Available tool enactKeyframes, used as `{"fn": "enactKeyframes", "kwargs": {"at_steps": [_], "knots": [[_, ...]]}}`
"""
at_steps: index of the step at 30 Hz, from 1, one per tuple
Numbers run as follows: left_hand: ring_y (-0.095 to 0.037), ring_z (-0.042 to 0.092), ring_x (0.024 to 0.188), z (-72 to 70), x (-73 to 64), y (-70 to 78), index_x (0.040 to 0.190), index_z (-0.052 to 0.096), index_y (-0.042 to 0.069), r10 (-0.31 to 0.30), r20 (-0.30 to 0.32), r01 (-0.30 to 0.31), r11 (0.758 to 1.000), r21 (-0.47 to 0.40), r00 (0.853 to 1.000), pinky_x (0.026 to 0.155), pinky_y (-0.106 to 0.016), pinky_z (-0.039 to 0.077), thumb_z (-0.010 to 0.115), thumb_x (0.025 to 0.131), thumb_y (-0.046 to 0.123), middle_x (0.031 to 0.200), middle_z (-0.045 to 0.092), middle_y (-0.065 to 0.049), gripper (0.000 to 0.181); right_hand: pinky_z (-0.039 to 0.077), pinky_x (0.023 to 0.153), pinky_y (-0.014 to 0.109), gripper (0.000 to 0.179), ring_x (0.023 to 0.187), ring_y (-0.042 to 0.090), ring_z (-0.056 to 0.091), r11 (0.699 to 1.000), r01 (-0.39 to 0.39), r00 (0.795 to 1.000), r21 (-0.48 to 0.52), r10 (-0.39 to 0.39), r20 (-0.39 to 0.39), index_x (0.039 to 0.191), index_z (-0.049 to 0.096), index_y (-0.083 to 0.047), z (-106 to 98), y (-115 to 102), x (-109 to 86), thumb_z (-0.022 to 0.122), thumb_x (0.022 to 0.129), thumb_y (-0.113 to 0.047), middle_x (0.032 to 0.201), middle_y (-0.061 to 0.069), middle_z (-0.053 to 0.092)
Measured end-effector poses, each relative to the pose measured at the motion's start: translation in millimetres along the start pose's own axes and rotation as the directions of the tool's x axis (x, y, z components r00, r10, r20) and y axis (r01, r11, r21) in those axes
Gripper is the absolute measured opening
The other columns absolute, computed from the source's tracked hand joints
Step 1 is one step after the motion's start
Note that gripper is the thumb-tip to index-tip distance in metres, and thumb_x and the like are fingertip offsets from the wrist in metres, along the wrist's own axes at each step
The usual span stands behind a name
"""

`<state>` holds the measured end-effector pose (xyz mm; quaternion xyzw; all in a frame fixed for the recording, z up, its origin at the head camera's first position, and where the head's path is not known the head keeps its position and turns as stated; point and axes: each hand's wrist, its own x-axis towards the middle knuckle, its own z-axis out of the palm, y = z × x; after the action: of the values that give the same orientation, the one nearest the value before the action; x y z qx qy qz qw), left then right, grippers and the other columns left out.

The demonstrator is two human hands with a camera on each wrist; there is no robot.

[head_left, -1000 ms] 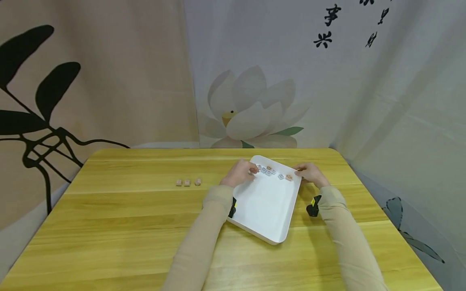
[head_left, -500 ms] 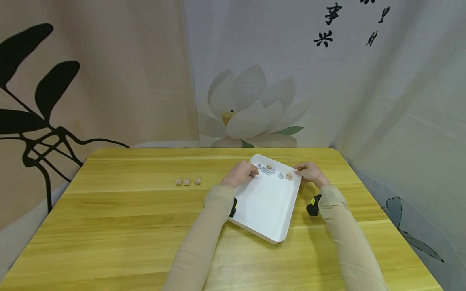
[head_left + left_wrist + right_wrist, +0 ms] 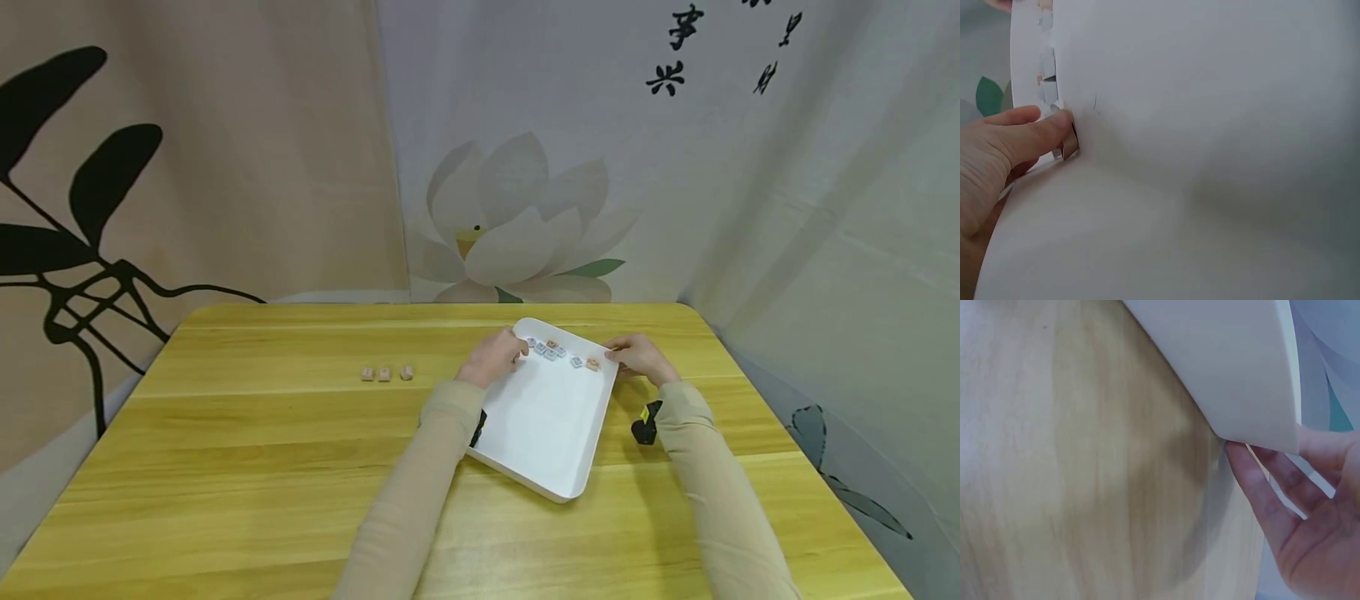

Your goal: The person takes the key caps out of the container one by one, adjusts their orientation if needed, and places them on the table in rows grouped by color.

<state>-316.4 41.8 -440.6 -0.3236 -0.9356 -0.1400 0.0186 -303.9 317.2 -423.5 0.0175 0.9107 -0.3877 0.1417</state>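
Observation:
A white tray (image 3: 543,433) lies at an angle on the table, with several pale blue and orange keycaps (image 3: 551,354) along its far wall. At the tray's left side, my left hand (image 3: 491,357) pinches a small brownish keycap (image 3: 1070,146) between thumb and fingers, close to the tray floor; the fingers partly hide it. My right hand (image 3: 640,358) grips the far right corner of the tray. In the right wrist view, fingertips (image 3: 1239,459) of that hand support the corner from below, while the thumb is at the rim, partly hidden.
Three pinkish keycaps (image 3: 385,375) stand in a row on the wooden table (image 3: 247,467), left of the tray. Behind the table's far edge hangs a printed curtain (image 3: 315,167). A black wrist device (image 3: 647,423) sits beside the right sleeve.
The left hand stays at the tray's left side, its fingers shifting slightly; a dark patch of the keycap seen between them earlier is now less visible. The right hand keeps its grip.

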Motion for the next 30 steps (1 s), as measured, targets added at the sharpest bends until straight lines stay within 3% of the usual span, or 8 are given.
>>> {"fn": "enactKeyframes", "kwargs": {"at_steps": [5, 11, 15, 22, 30], "knots": [[-0.017, 0.061, 0.097, -0.2, -1.0, -2.5, 0.105, 0.073, 0.011, -0.006, 0.003, 0.006, 0.999, 0.034, 1.000, 0.082, -0.024, 0.052, 0.073, 0.082, 0.008, 0.102, 0.070, -0.005, 0.023, 0.055, 0.075, 0.033, 0.041, 0.077, 0.013, 0.060, 1.000, -0.013, 1.000, 0.004, 0.013, 0.011, 0.134, 0.049, 0.006, 0.2, -2.7, 0.3, 0.050, 0.099, -0.016, 0.121, 0.028, 0.056], [-0.014, 0.063, 0.096, 2.8, -0.6, -5.4, 0.104, 0.072, 0.013, -0.030, 0.019, 0.033, 0.992, -0.122, 0.999, 0.083, -0.022, 0.051, 0.074, 0.081, 0.009, 0.100, 0.072, 0.000, 0.023, 0.056, 0.076, 0.035, 0.041, 0.077, 0.012, 0.060, 1.000, -0.017, 1.000, 0.004, 0.017, 0.009, 0.134, 0.049, 0.007, 0.3, -3.9, 0.4, 0.050, 0.098, -0.015, 0.120, 0.028, 0.056], [-0.014, 0.067, 0.097, 3.0, -0.1, -6.2, 0.105, 0.072, 0.012, 0.000, -0.022, -0.004, 0.979, -0.204, 1.000, 0.085, -0.024, 0.053, 0.073, 0.082, 0.007, 0.103, 0.073, -0.001, 0.023, 0.056, 0.077, 0.036, 0.041, 0.077, 0.012, 0.059, 1.000, -0.019, 1.000, 0.002, 0.019, 0.005, 0.134, 0.049, 0.006, 0.3, -3.2, 0.7, 0.050, 0.099, -0.015, 0.121, 0.027, 0.057], [-0.020, 0.066, 0.091, -3.1, 1.6, -6.8, 0.108, 0.070, 0.003, 0.034, -0.079, -0.059, 0.940, -0.337, 0.996, 0.082, -0.026, 0.054, 0.070, 0.083, 0.002, 0.102, 0.071, -0.012, 0.025, 0.055, 0.077, 0.036, 0.041, 0.073, 0.009, 0.058, 1.000, -0.012, 1.000, 0.002, 0.012, 0.016, 0.134, 0.048, 0.007, 0.8, -3.3, 0.7, 0.049, 0.099, -0.014, 0.120, 0.028, 0.057], [-0.021, 0.066, 0.091, -17.7, -0.5, -5.3, 0.106, 0.070, -0.002, -0.012, -0.084, -0.027, 0.897, -0.442, 0.996, 0.080, -0.025, 0.055, 0.069, 0.085, 0.008, 0.105, 0.070, -0.013, 0.023, 0.056, 0.077, 0.037, 0.042, 0.073, 0.009, 0.060, 1.000, -0.008, 1.000, 0.005, 0.008, 0.029, 0.134, 0.047, 0.009, 0.4, -4.3, 0.2, 0.049, 0.099, -0.014, 0.119, 0.028, 0.058]]}}
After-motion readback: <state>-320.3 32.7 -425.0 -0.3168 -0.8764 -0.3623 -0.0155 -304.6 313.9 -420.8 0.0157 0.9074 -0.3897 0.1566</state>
